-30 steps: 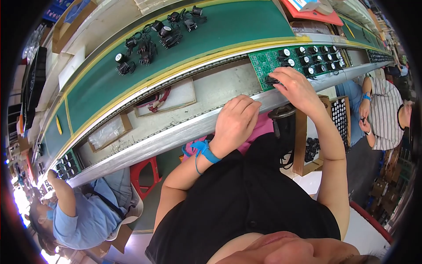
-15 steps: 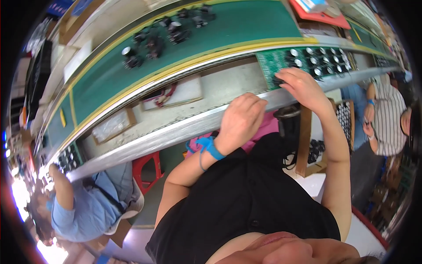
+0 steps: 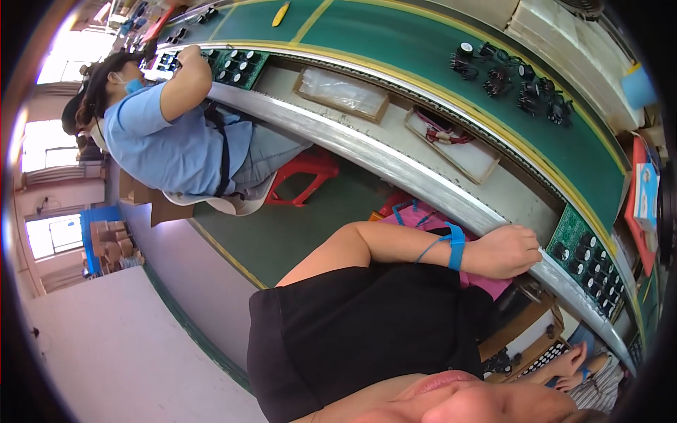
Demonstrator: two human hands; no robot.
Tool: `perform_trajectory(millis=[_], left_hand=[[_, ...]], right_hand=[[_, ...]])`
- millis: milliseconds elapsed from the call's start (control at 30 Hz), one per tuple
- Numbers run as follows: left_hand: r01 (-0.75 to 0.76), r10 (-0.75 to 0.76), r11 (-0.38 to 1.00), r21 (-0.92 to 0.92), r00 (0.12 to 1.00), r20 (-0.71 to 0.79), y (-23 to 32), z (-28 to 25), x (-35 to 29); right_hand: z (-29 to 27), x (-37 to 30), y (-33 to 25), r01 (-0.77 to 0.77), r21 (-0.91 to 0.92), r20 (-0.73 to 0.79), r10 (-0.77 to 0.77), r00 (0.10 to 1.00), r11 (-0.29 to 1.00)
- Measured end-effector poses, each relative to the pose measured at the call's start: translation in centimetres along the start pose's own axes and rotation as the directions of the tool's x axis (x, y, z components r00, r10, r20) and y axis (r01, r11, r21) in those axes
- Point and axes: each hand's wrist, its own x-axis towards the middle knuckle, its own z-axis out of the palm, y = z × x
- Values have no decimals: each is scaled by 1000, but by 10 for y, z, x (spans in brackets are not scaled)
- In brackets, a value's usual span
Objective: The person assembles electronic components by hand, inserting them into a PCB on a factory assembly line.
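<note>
My left hand (image 3: 502, 252), with a blue strap (image 3: 456, 247) on its wrist, is at the metal rail (image 3: 451, 189) of the bench. Its fingers are curled together, and what they hold, if anything, is hidden. Just right of it lies a green circuit board (image 3: 560, 234) carrying rows of black cylindrical parts with pale tops (image 3: 580, 268). At the lower right my right hand (image 3: 566, 361) is low beside a cardboard box (image 3: 518, 326). It is small near the picture's rim, and its finger closure is unclear.
Black wired parts (image 3: 497, 81) lie in a group on the green belt (image 3: 402, 49). Trays (image 3: 342, 92) stand below it. At left a person in blue (image 3: 176, 141) works by another board (image 3: 236, 67). A red stool (image 3: 303, 176) stands on the floor. A striped sleeve (image 3: 599, 388) shows at lower right.
The view has swung left, bringing the co-worker in blue fully into sight. My right hand has left the circuit board and dropped beside the box. My left hand stays curled at the rail.
</note>
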Motion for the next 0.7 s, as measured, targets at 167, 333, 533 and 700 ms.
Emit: perform_trajectory(millis=[167,333,533,700], left_hand=[[10,-10,1000,2,1000,28,2,-2,4],[-1,2,1000,-27,1000,25,2,1,9],[17,-17,1000,11,1000,9,2,-1,2],[28,-29,999,43,999,28,4,-1,2]], right_hand=[[-3,-48,127,-95,-622,275,331,903,777],[15,-109,242,62,-295,531,109,840,953],[55,-94,187,28,-518,542,303,784,855],[76,-80,164,8,-503,431,243,869,864]])
